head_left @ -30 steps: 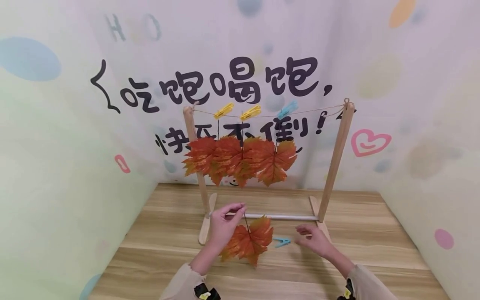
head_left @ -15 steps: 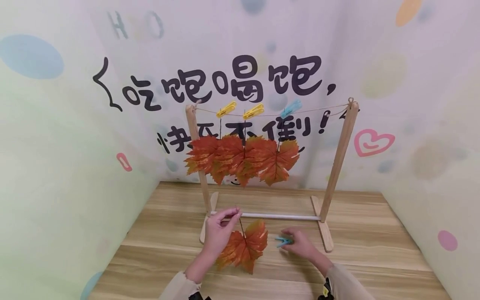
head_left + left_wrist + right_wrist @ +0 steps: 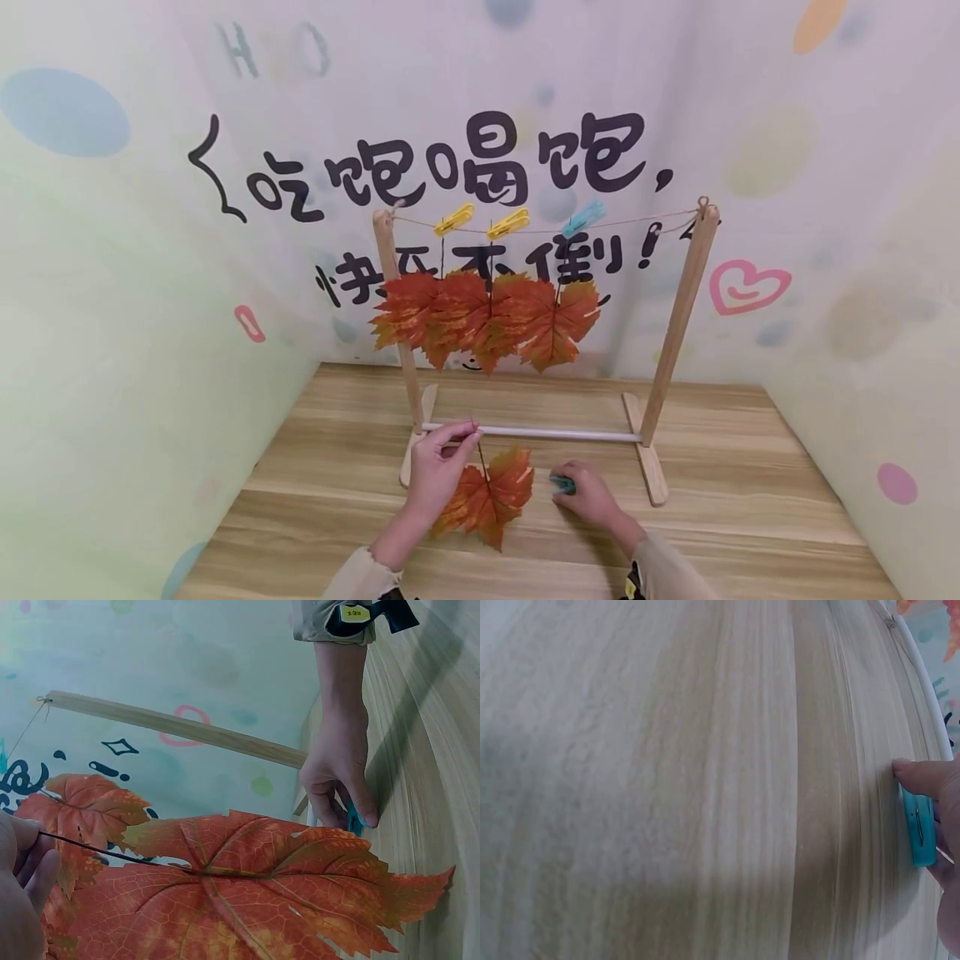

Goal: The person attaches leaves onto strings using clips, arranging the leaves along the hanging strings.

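From my remote seat, the teal clothespin (image 3: 562,483) is the thing that matters: it lies on the table (image 3: 720,533) just in front of the rack's white bottom rod (image 3: 555,433), and my right hand (image 3: 588,493) has now closed the gap it had a second ago. Its fingers (image 3: 922,777) curl round the peg, pinching it against the wood, so I judge the pick-up has begun but the peg is not yet lifted. My left hand (image 3: 442,467) still pinches the wire stem of the loose orange maple leaf (image 3: 487,500), which hangs a little lower and closer to the table than before. On the wooden drying rack (image 3: 678,317) behind, three leaves (image 3: 487,321) hang from the string under two yellow pegs (image 3: 480,222) and one blue peg (image 3: 583,218), unchanged.
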Motion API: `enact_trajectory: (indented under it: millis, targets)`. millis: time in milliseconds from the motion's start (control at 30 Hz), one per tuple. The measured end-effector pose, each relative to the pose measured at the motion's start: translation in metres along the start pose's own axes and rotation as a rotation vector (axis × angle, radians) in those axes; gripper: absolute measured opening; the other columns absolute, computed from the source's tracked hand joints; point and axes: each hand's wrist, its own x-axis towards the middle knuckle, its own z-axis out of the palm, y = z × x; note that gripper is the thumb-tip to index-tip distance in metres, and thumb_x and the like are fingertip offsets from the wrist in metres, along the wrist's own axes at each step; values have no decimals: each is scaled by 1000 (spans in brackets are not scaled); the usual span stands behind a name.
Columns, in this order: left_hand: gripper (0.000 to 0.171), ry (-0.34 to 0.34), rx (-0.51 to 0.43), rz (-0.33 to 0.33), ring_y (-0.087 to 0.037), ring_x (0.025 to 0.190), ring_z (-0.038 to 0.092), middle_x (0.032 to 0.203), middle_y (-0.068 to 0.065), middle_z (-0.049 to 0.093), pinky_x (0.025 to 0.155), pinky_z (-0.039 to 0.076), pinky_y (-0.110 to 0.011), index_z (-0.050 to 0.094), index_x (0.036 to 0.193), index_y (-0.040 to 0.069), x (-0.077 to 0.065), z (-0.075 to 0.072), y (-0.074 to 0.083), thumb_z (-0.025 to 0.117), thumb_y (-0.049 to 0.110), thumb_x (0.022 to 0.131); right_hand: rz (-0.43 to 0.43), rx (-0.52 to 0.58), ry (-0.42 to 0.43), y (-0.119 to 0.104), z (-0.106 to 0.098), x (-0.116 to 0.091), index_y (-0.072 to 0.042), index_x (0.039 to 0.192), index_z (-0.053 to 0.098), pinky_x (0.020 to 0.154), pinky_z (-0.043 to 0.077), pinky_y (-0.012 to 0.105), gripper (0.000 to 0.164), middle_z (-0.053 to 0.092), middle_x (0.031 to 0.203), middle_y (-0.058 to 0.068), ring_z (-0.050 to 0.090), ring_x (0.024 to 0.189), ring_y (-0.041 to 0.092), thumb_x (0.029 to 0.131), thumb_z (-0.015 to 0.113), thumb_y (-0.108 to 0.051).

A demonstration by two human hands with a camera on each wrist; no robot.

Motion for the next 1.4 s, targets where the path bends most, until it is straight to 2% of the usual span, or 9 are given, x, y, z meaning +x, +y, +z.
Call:
enact_trajectory:
  millis: [200, 267, 433, 533, 700, 800, 1067, 1233, 1400]
  targets:
    - [10, -5, -11, -4, -25, 68, 65, 81, -20, 67, 58, 53, -23, 66, 82, -7, -2, 2, -2, 65, -13, 74, 13, -22, 4, -1, 0, 0, -4, 88, 66, 70, 48, 32, 23, 60, 88, 2, 57, 79, 19, 69, 77, -12]
    - [10, -4, -20, 7, -21, 69, 65, 81, -18, 67, 58, 53, -22, 67, 83, -4, -3, 4, -10, 66, -10, 76, 18, -28, 4, -1, 0, 1, -5, 86, 66, 70, 47, 31, 22, 60, 87, 2, 57, 79, 18, 70, 77, -13]
    - [9, -21, -4, 20, -19, 69, 65, 82, -17, 68, 59, 54, -24, 67, 84, -5, -1, 6, -6, 66, -9, 76, 20, -36, 4, -4, -2, 0, -5, 85, 67, 68, 47, 31, 21, 61, 85, 2, 57, 77, 18, 70, 77, -14]
    - [8, -34, 19, -7, -23, 69, 65, 83, -17, 68, 59, 54, -24, 67, 84, -6, 3, 6, 4, 65, -9, 76, 8, -33, 9, -5, -4, -2, -4, 84, 67, 67, 47, 29, 21, 61, 83, 3, 57, 76, 18, 69, 77, -14]
    - [7, -40, 16, -96, -15, 70, 64, 83, -18, 68, 61, 53, -21, 67, 85, -6, 7, 11, 3, 65, -6, 78, 26, -18, -9, -2, -10, -5, -5, 84, 67, 66, 47, 29, 22, 62, 84, 2, 58, 75, 17, 69, 78, -16]
    - [7, -58, -34, -149, -11, 70, 63, 83, -21, 67, 61, 52, -19, 66, 85, -9, 11, 14, 0, 64, -6, 79, 51, -3, -28, -1, -17, -7, -5, 84, 67, 67, 47, 28, 22, 61, 85, 0, 57, 76, 16, 69, 78, -17]
    - [11, -125, -173, -299, -11, 73, 62, 89, -27, 65, 64, 50, -15, 64, 90, -12, 21, 25, -3, 61, -5, 82, 33, 39, -65, -4, -53, -6, 3, 90, 65, 65, 49, 29, 24, 63, 84, 7, 59, 75, 19, 71, 75, -9]
    - [14, -166, -145, -281, -24, 76, 65, 90, -23, 66, 66, 51, -17, 66, 93, -11, 23, 33, 0, 62, -3, 82, 2, 25, -48, -15, -86, -1, 2, 92, 65, 67, 51, 33, 23, 65, 84, 6, 61, 75, 16, 73, 74, -8]
    - [14, -198, -136, -258, -23, 77, 65, 89, -21, 67, 66, 52, -19, 66, 93, -10, 31, 44, 3, 62, -1, 83, -99, 36, 15, -24, -118, 4, 3, 88, 64, 63, 53, 33, 23, 64, 81, 9, 62, 72, 18, 69, 75, -2]
